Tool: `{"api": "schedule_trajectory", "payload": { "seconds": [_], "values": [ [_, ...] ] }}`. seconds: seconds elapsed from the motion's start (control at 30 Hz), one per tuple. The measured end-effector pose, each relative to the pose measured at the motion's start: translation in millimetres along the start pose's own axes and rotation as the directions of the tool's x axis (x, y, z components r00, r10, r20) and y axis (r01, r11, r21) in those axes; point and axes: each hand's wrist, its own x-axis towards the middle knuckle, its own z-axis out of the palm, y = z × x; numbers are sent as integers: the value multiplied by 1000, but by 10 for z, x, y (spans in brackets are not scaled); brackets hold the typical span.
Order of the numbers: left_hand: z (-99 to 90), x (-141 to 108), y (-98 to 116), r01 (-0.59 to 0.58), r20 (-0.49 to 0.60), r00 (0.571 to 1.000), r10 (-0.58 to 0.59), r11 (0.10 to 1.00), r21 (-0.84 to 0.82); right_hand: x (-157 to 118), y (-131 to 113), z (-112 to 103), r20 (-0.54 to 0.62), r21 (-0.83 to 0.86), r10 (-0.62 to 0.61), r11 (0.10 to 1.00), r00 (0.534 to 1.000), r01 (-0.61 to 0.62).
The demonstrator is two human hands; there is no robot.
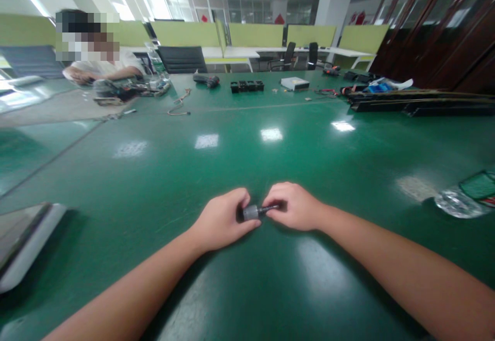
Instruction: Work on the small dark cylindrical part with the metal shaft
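Observation:
A small grey cylinder with a thin, dark, ridged shaft (252,212) lies on its side low over the green table (247,160), its shaft pointing right. My left hand (222,220) curls around the cylinder from the left, thumb at the near side and fingers at the far side. From the right, my right hand (296,207) pinches the end of the shaft between thumb and fingers. Its fingertips partly cover that end. The exact kind of this part is too small to make out.
A flat grey-edged device (34,243) lies at left, and a clear plastic package (462,201) at right. Along the far side are a power drill (207,80), black blocks (247,86), a silver box (295,83) and dark rails (425,102). Another person (104,67) sits at far left.

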Motion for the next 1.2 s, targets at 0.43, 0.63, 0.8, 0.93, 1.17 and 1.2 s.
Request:
{"api": "schedule_trajectory", "payload": {
  "seconds": [0.43, 0.63, 0.8, 0.93, 1.17, 1.2],
  "values": [
    [5, -3, -9, 4, 0, 1000, -4, 1000, -7, 2, -8, -35, -27, -31, 44, 999, 999, -45],
    [7, -3, -13, 2, -7, 1000, -2, 1000, -9, -15, 24, -65, -32, -51, 68, 996, 997, -69],
    [-3, 4, -6, 0, -3, 1000, 0, 1000, -8, -41, 63, -116, -27, -47, 71, 996, 997, -72],
    [-9, 9, 1, -2, -5, 1000, 2, 1000, 1, -57, 87, -176, -24, -64, 72, 995, 997, -74],
    [-8, 9, -6, 1, -1, 1000, -1, 1000, 11, -88, 152, -247, -17, -65, 119, 991, 993, -119],
    [-8, 9, -6, 1, -2, 1000, -1, 1000, 11, -90, 157, -248, -14, -57, 120, 991, 993, -121]
  ]
}}
